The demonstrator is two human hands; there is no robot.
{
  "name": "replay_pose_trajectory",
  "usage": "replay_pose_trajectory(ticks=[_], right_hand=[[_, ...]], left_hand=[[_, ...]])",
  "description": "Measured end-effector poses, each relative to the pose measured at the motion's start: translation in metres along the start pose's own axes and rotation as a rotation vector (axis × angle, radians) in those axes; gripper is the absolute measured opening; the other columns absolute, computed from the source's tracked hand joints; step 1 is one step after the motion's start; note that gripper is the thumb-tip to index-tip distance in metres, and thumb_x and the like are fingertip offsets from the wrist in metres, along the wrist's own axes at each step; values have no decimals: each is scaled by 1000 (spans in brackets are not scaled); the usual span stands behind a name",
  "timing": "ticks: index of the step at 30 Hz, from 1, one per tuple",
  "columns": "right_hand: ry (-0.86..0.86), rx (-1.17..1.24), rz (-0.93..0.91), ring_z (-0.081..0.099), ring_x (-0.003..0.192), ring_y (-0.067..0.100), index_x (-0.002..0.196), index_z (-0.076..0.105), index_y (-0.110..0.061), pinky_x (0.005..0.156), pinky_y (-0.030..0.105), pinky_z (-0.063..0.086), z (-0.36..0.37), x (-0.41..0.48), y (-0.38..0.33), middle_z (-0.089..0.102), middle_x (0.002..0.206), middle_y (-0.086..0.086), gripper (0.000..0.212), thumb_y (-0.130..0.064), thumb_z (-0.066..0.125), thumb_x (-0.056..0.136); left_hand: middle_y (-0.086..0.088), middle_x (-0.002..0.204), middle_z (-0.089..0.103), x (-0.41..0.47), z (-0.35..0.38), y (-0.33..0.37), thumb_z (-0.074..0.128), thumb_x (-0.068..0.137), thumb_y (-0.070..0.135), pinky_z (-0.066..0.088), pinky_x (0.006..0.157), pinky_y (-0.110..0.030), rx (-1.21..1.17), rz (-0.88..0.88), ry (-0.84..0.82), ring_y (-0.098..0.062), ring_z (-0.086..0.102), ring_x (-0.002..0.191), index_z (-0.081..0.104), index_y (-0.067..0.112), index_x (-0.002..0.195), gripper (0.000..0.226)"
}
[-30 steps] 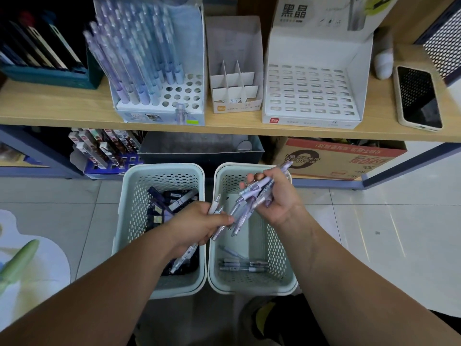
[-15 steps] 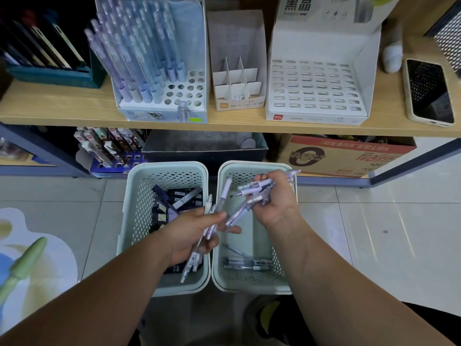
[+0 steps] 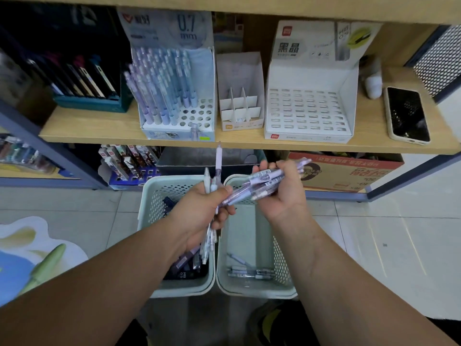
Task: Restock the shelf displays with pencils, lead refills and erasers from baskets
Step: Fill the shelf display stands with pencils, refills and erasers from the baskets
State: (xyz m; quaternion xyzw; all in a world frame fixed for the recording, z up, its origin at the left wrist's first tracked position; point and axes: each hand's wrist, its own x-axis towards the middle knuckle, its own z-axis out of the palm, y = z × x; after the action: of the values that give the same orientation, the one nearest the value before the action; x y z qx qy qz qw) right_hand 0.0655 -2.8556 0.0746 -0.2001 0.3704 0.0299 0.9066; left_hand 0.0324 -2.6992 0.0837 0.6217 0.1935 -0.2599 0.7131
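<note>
My left hand grips a few pale mechanical pencils held upright above the left basket. My right hand grips a bundle of purple pencils lying crosswise above the right basket. The two hands almost meet. The left basket holds dark lead refill packs; a few pencils lie on the right basket's floor. On the shelf stands a 0.7 mm pencil display, its left part filled and several holes free at the right.
Beside that display stand a small divided white box and a white slotted display with nothing in it. A phone lies at the shelf's right end. Below the shelf are a red carton and boxed stock. Tiled floor lies right.
Both hands have risen with their pencils toward the shelf. The left hand's pencils have swung from slanted to upright. The view has tilted up and closer to the shelf.
</note>
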Motion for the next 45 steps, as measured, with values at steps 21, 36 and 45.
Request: replay_pose_trajectory(ticks=[21, 36, 45], right_hand=[[-269, -325, -64, 61, 67, 22, 77, 54, -11, 78, 38, 58, 85, -128, -43, 62, 68, 6, 15, -13, 63, 89], [-288, -796, -130, 53, 52, 16, 104, 70, -9, 54, 28, 50, 101, -93, -29, 59, 57, -1, 22, 2, 60, 89], [-235, -981, -84, 65, 62, 16, 104, 76, -11, 65, 35, 52, 110, -62, -1, 69, 70, 2, 25, -19, 80, 81]], left_hand=[[-20, 82, 74, -116, 17, 77, 58, 100, 21, 27, 39, -21, -49, 164, -14, -14, 42, 41, 55, 6, 120, 25], [-4, 61, 50, -59, -34, 90, 60, 98, 22, 25, 44, -23, -52, 167, -117, -13, 28, 43, 51, 10, 106, 17], [-10, 64, 63, -28, -57, 94, 72, 88, 21, 27, 42, -20, 3, 141, -51, -13, 33, 39, 56, 11, 86, 19]])
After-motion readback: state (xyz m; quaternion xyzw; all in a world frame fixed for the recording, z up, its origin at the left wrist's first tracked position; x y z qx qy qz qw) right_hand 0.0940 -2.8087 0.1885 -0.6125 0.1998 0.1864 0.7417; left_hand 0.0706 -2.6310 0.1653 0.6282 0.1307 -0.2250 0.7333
